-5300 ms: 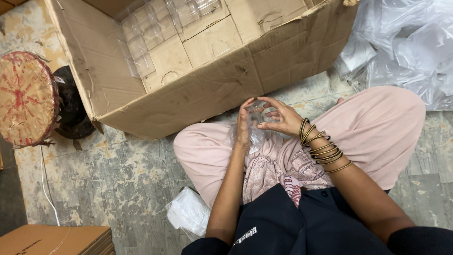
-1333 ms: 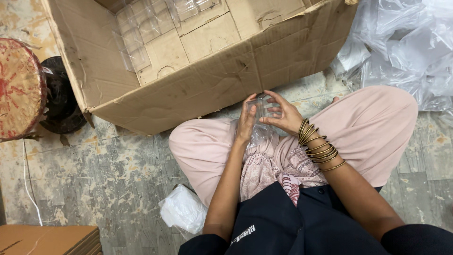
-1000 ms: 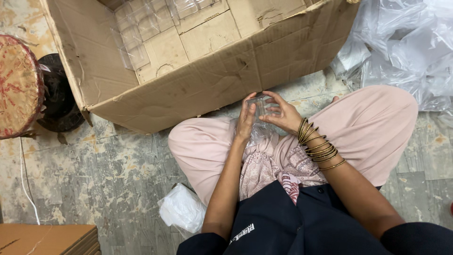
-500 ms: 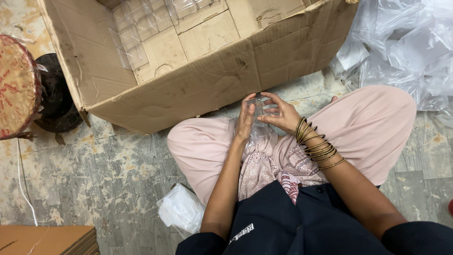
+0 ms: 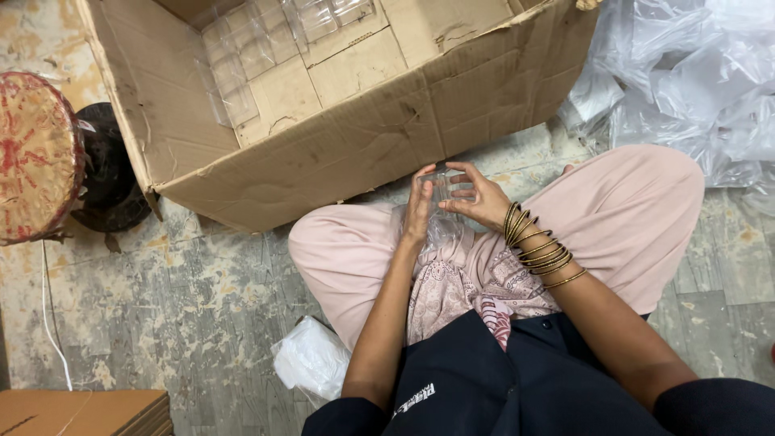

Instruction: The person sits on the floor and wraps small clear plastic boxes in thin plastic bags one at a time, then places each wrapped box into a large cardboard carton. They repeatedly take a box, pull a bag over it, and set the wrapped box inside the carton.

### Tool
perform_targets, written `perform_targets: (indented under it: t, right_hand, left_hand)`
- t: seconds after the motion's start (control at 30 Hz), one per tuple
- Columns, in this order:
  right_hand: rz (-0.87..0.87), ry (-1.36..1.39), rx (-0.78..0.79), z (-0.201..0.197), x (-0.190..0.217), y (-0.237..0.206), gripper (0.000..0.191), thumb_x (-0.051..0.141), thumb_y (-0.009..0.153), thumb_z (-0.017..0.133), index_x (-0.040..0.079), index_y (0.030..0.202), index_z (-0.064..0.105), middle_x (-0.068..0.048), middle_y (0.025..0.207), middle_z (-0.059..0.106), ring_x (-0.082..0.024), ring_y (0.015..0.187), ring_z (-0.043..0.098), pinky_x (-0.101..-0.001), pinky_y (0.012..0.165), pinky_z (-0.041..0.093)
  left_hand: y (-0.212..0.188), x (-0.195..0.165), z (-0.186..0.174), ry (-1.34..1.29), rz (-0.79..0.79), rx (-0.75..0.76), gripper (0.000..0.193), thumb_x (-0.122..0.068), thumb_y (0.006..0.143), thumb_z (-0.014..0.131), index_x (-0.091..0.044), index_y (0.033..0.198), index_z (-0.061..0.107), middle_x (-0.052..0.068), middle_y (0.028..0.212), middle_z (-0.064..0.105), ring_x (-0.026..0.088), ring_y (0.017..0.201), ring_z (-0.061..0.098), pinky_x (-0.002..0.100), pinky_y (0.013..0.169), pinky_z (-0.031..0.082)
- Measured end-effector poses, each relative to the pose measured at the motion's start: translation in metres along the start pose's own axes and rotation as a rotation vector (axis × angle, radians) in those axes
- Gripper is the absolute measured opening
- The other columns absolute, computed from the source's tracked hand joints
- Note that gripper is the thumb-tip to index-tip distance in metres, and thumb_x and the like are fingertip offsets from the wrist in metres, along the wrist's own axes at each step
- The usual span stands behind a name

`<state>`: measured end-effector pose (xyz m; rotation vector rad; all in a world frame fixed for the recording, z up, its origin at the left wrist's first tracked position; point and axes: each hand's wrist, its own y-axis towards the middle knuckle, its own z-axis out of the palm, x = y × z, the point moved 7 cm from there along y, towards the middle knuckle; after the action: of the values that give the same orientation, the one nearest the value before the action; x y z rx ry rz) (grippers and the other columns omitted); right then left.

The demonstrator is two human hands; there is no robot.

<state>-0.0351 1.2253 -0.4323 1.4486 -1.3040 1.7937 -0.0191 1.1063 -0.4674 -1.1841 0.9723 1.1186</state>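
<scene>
I sit cross-legged on the floor with both hands raised over my lap. My left hand point(image 5: 418, 206) and my right hand point(image 5: 476, 198) together hold a small clear plastic container point(image 5: 441, 187) wrapped in a thin clear plastic bag point(image 5: 442, 230) that hangs down toward my lap. Fingers of both hands pinch at the top of the bag. Several gold bangles point(image 5: 537, 246) circle my right wrist. A large open cardboard box point(image 5: 355, 137) stands just beyond my knees, with rows of clear plastic containers point(image 5: 242, 60) stacked along its far side.
A heap of clear plastic bags point(image 5: 686, 81) lies at the upper right. A white plastic packet point(image 5: 311, 359) rests by my left knee. A round woven stool point(image 5: 36, 153) stands at the left, flat cardboard point(image 5: 81, 412) at the bottom left.
My hands stay in the same place over my lap, fingers shifting slightly on the wrapped container. The view has drifted a little.
</scene>
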Motion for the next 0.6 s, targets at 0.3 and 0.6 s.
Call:
perform_targets:
  t: [0.3, 0.6]
  right_hand:
    - [0.013, -0.051, -0.016, 0.000, -0.009, 0.002, 0.096, 0.033, 0.072, 0.089, 0.014, 0.150, 0.036, -0.017, 0.141, 0.054, -0.031, 0.126, 0.059, -0.0419, 0.096, 0.057]
    - [-0.321, -0.477, -0.227, -0.007, 0.005, 0.000, 0.111, 0.040, 0.065, 0.091, 0.003, 0.152, 0.031, -0.024, 0.130, 0.053, -0.034, 0.110, 0.061, -0.0408, 0.094, 0.053]
  left_hand:
    - [0.000, 0.003, 0.000, 0.130, 0.010, 0.038, 0.073, -0.068, 0.102, 0.042, -0.013, 0.150, 0.046, 0.015, 0.134, 0.058, 0.026, 0.135, 0.050, 0.038, 0.115, 0.035]
    - [0.004, 0.022, -0.012, 0.127, -0.030, -0.146, 0.063, -0.046, 0.089, 0.076, 0.005, 0.125, 0.066, 0.014, 0.120, 0.073, 0.023, 0.114, 0.066, 0.036, 0.100, 0.052]
